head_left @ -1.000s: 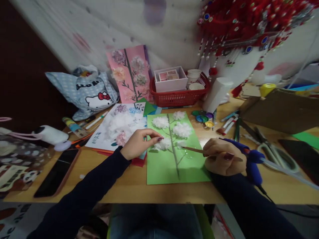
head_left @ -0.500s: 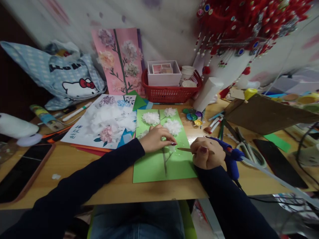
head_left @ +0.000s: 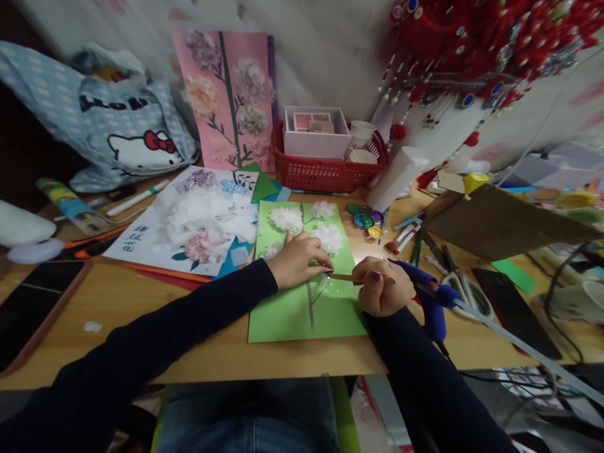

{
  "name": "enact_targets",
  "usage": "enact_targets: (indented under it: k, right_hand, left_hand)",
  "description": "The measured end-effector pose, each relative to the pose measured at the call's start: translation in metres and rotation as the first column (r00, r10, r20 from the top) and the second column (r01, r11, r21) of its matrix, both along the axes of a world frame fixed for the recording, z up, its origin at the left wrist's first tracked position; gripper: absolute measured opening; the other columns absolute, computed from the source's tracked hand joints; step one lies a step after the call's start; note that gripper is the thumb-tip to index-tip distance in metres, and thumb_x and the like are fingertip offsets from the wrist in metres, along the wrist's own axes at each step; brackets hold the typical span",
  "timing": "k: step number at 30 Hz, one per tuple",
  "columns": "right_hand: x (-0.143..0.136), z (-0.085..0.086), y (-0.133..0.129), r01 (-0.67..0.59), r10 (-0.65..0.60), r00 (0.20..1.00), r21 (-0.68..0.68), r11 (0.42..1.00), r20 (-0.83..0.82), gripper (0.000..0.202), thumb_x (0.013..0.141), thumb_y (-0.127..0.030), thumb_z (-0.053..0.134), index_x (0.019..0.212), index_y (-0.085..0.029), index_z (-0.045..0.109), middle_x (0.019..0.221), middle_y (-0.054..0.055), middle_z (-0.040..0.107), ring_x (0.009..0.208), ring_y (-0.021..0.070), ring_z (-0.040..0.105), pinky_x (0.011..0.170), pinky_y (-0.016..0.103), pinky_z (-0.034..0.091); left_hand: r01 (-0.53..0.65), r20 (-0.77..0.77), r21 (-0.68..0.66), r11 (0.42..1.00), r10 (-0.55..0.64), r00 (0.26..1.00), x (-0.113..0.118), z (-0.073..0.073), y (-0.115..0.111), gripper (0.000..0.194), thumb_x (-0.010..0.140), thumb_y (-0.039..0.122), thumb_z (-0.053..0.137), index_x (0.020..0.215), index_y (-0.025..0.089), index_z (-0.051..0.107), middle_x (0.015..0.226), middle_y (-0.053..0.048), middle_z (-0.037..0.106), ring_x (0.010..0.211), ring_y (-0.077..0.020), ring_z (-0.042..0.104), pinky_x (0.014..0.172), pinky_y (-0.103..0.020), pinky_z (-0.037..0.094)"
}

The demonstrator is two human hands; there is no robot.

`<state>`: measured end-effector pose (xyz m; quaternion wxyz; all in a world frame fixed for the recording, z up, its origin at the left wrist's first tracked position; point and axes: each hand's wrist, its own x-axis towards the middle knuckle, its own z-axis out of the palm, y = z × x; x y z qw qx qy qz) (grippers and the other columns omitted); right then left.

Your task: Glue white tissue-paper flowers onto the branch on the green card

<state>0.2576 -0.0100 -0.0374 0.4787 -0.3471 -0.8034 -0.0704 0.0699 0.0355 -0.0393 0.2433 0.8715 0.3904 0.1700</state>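
Green sheet (head_left: 283,314) is lying flat below both hands. Right hand (head_left: 384,286) is gripping wooden stick (head_left: 343,277) between thumb and fingers, tip pointing left above sheet; blue glue gun (head_left: 436,322) is showing just beside, cannot tell if also gripped. Left hand (head_left: 299,261) is drawing thumb and forefinger together; cannot tell if pinching. Stick's tip, apart from left fingertips half second ago, is now reaching them. White paper flowers (head_left: 328,238) are sitting farther up sheet.

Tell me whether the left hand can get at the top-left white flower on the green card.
Probably yes: the white flower lies just past the left hand, nothing visible between them, though that hand is at the brown stick.
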Motion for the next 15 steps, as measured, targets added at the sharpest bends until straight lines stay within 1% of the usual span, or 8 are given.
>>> enact_targets:
  k: [4,7,9,11,13,15]
  right_hand:
    - [0.0,-0.001,0.002,-0.007,0.008,0.999,-0.021,1.0,0.047,0.032,0.099,-0.022,0.033,0.073,-0.021,0.052,0.054,-0.002,0.058,0.043,0.0094,0.05,0.044,0.022,0.033]
    - [0.0,-0.001,0.003,-0.043,0.044,0.998,-0.031,0.999,0.034,0.032,0.099,-0.024,0.032,0.074,-0.021,0.052,0.055,-0.001,0.058,0.044,0.0102,0.051,0.045,0.023,0.034]
    - [-0.001,0.0,0.004,-0.059,0.06,0.997,-0.027,0.998,0.04,0.033,0.1,-0.025,0.031,0.075,-0.021,0.052,0.055,-0.001,0.057,0.043,0.0104,0.05,0.045,0.023,0.035]
    - [-0.002,0.0,0.006,-0.078,0.08,0.994,-0.024,0.997,0.076,0.034,0.101,-0.026,0.029,0.076,-0.021,0.051,0.054,-0.001,0.055,0.042,0.0105,0.049,0.045,0.023,0.035]
    - [-0.003,0.0,0.007,-0.091,0.093,0.991,-0.024,0.996,0.099,0.034,0.101,-0.026,0.028,0.077,-0.021,0.051,0.054,-0.002,0.054,0.042,0.0104,0.048,0.045,0.023,0.035]
    - [-0.005,-0.001,0.007,-0.099,0.101,0.99,-0.022,0.995,0.101,0.033,0.101,-0.026,0.029,0.078,-0.021,0.051,0.053,-0.002,0.053,0.043,0.0101,0.048,0.045,0.022,0.034]
  left_hand:
    - [-0.003,-0.003,0.015,1.0,0.003,1.0,0.001,-0.002,0.001,0.008,0.086,0.029,0.068,0.088,0.027,0.076,0.093,-0.002,0.066,0.099,-0.0233,0.053,0.084,-0.039,0.029]
    - [-0.006,-0.024,0.036,0.999,0.006,1.0,-0.002,0.003,-0.002,0.015,0.09,0.024,0.061,0.099,0.027,0.073,0.1,-0.003,0.066,0.102,-0.0237,0.053,0.084,-0.039,0.031]
    - [-0.015,-0.058,0.104,0.994,0.021,0.998,-0.008,0.008,-0.008,0.02,0.092,0.021,0.055,0.107,0.024,0.069,0.106,-0.006,0.066,0.104,-0.0247,0.054,0.085,-0.04,0.032]
    - [-0.021,-0.11,0.21,0.977,0.045,0.993,-0.016,0.01,-0.017,0.022,0.093,0.018,0.052,0.109,0.021,0.067,0.109,-0.008,0.066,0.106,-0.0261,0.053,0.088,-0.043,0.032]
    - [-0.017,-0.157,0.306,0.952,0.068,0.985,-0.024,0.009,-0.027,0.02,0.093,0.017,0.052,0.107,0.019,0.066,0.11,-0.009,0.068,0.111,-0.0281,0.052,0.094,-0.049,0.029]
    - [-0.009,-0.18,0.37,0.929,0.081,0.98,-0.031,0.004,-0.035,0.016,0.092,0.019,0.056,0.103,0.019,0.067,0.111,-0.008,0.069,0.119,-0.0306,0.049,0.099,-0.055,0.024]
